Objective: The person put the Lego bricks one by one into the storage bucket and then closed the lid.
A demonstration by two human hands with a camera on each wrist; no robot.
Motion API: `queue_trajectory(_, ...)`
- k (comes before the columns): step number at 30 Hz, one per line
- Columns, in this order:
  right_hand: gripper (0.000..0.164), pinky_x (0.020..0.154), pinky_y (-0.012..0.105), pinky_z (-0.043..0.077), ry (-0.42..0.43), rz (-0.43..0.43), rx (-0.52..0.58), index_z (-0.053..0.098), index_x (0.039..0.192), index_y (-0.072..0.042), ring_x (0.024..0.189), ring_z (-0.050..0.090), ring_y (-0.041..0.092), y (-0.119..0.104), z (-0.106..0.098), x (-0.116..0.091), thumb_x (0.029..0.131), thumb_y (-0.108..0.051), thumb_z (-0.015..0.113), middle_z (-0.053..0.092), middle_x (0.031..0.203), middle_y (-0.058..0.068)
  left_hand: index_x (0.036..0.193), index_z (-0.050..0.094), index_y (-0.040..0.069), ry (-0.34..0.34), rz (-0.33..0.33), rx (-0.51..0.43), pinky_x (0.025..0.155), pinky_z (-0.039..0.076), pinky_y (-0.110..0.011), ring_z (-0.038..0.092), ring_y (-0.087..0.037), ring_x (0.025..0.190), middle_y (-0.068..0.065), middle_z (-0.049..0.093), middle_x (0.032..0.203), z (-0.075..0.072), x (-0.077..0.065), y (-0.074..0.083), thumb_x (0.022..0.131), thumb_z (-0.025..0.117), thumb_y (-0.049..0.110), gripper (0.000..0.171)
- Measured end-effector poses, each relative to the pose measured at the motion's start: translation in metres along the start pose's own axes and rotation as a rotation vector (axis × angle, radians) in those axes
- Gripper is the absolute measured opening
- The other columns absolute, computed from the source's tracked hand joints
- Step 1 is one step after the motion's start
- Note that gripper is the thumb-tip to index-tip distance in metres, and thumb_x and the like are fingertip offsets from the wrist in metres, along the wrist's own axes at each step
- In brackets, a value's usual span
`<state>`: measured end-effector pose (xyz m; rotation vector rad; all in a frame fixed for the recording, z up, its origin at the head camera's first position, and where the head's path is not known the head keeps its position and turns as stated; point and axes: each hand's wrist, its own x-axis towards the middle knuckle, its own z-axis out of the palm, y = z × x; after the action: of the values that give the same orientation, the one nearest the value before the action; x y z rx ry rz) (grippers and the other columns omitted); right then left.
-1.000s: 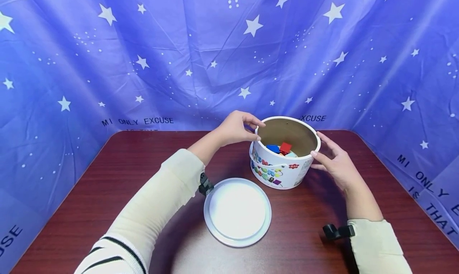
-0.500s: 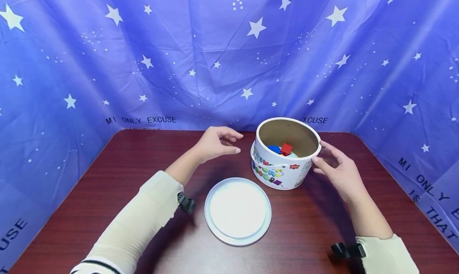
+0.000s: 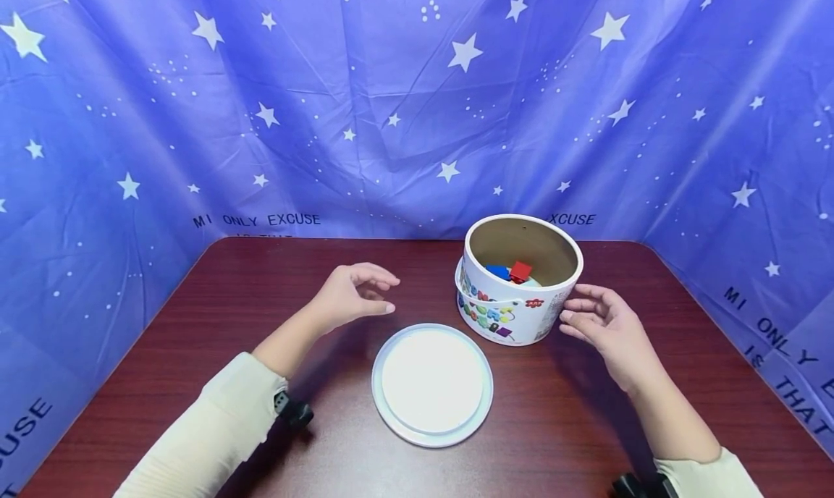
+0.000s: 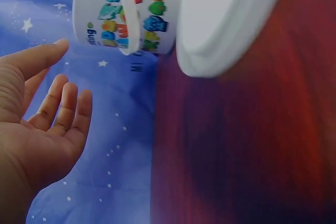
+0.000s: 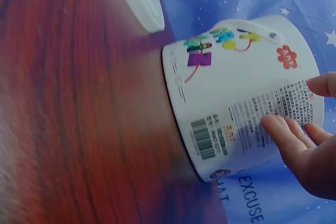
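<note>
A white round bucket [image 3: 478, 306] with colourful printed letters stands upright and uncovered toward the right of the table. Inside it lie a red block [image 3: 520, 271] and a blue block [image 3: 498, 271], among other pieces. My right hand [image 3: 609, 331] is at the bucket's right side, fingers loosely bent; in the right wrist view the fingertips [image 5: 273, 124] overlap its printed wall. Left of the bucket, my left hand [image 3: 348, 295] hovers over the table with relaxed fingers and nothing in it. The round white lid [image 3: 432, 382] lies in front of the bucket, between my forearms.
The dark red wooden table [image 3: 541, 418] ends at a blue star-patterned curtain [image 3: 326, 85] behind and at the sides. A white carrying handle [image 3: 485, 300] hangs down against the bucket's front. Black cameras sit on both wrists.
My left hand has come off the bucket's left rim and moved left and toward me. My right hand has slid from the rim down to the bucket's side. Bucket and lid have stayed put.
</note>
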<state>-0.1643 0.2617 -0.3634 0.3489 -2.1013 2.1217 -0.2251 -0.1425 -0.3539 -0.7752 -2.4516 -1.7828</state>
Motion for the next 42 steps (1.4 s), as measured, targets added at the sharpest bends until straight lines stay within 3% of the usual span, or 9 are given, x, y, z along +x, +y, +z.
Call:
queue_trajectory(4,0.028,0.076,0.031,0.058,-0.060,0.065,0.090,0.049,0.117,0.005,0.086,0.068,0.017,0.002,0.001,-0.003,0.091,0.011,0.057,0.061,0.101,0.011,0.105,0.073,-0.002,-0.026,-0.013,0.034,0.081,0.057,-0.036,0.064,-0.025,0.094,-0.011,0.067,0.108,-0.006,-0.016,-0.005,0.069,0.084,-0.004,0.037)
queue_trajectory(7,0.024,0.076,0.033,0.058,-0.105,0.117,0.054,0.052,0.116,0.007,0.087,0.067,0.016,0.004,0.003,-0.007,0.092,0.008,0.058,0.061,0.104,0.012,0.104,0.073,-0.002,-0.038,-0.027,0.025,0.079,0.058,-0.035,0.064,-0.037,0.097,-0.012,0.067,0.108,-0.007,-0.028,-0.011,0.069,0.084,-0.005,0.037)
queue_trajectory(10,0.031,0.078,0.035,0.058,-0.139,0.174,-0.016,0.049,0.119,0.014,0.091,0.067,0.016,0.006,0.009,-0.011,0.092,0.005,0.060,0.060,0.108,0.015,0.104,0.072,-0.006,-0.058,-0.055,-0.002,0.078,0.058,-0.034,0.062,-0.045,0.100,-0.014,0.066,0.108,-0.006,-0.040,-0.016,0.069,0.083,-0.005,0.036)
queue_trajectory(16,0.048,0.080,0.036,0.058,-0.180,0.314,-0.147,0.044,0.127,0.018,0.095,0.063,0.017,0.009,0.024,-0.020,0.090,-0.005,0.066,0.054,0.118,0.022,0.108,0.070,-0.009,-0.101,-0.146,-0.028,0.086,0.055,-0.041,0.062,-0.040,0.105,-0.015,0.065,0.112,-0.002,-0.063,-0.023,0.070,0.085,0.000,0.041)
queue_trajectory(20,0.049,0.076,0.040,0.058,-0.235,0.397,-0.155,0.043,0.126,0.016,0.091,0.062,0.021,0.012,0.034,-0.023,0.090,-0.007,0.067,0.057,0.110,0.018,0.110,0.070,-0.007,-0.091,-0.185,-0.032,0.091,0.052,-0.046,0.062,-0.037,0.105,-0.016,0.066,0.113,-0.002,-0.073,-0.026,0.071,0.084,0.001,0.042)
queue_trajectory(27,0.048,0.071,0.041,0.059,-0.362,0.470,-0.152,0.046,0.122,0.019,0.080,0.065,0.022,0.020,0.053,-0.024,0.086,-0.004,0.068,0.063,0.090,0.010,0.115,0.066,-0.008,-0.078,-0.341,-0.134,0.082,0.054,-0.031,0.062,-0.032,0.106,-0.022,0.066,0.114,0.002,-0.081,-0.030,0.073,0.082,0.000,0.046)
queue_trajectory(32,0.044,0.069,0.042,0.059,-0.407,0.475,-0.172,0.049,0.120,0.019,0.077,0.065,0.021,0.026,0.064,-0.023,0.085,-0.001,0.067,0.064,0.087,0.011,0.122,0.060,-0.011,-0.124,-0.397,-0.223,0.077,0.058,-0.038,0.060,-0.029,0.105,-0.025,0.059,0.121,0.006,-0.082,-0.034,0.075,0.078,-0.006,0.051)
queue_trajectory(37,0.045,0.067,0.042,0.059,-0.397,0.486,-0.184,0.050,0.120,0.020,0.075,0.064,0.019,0.031,0.072,-0.022,0.082,0.003,0.067,0.063,0.086,0.011,0.129,0.054,-0.012,-0.179,-0.405,-0.260,0.079,0.058,-0.041,0.060,-0.027,0.105,-0.026,0.055,0.126,0.009,-0.082,-0.037,0.075,0.077,-0.010,0.059)
queue_trajectory(42,0.045,0.067,0.040,0.060,-0.352,0.476,-0.173,0.051,0.118,0.021,0.073,0.065,0.019,0.035,0.079,-0.022,0.079,0.007,0.069,0.063,0.086,0.012,0.131,0.056,-0.008,-0.235,-0.386,-0.236,0.076,0.058,-0.035,0.062,-0.028,0.105,-0.022,0.062,0.121,0.010,-0.081,-0.039,0.073,0.079,-0.009,0.062)
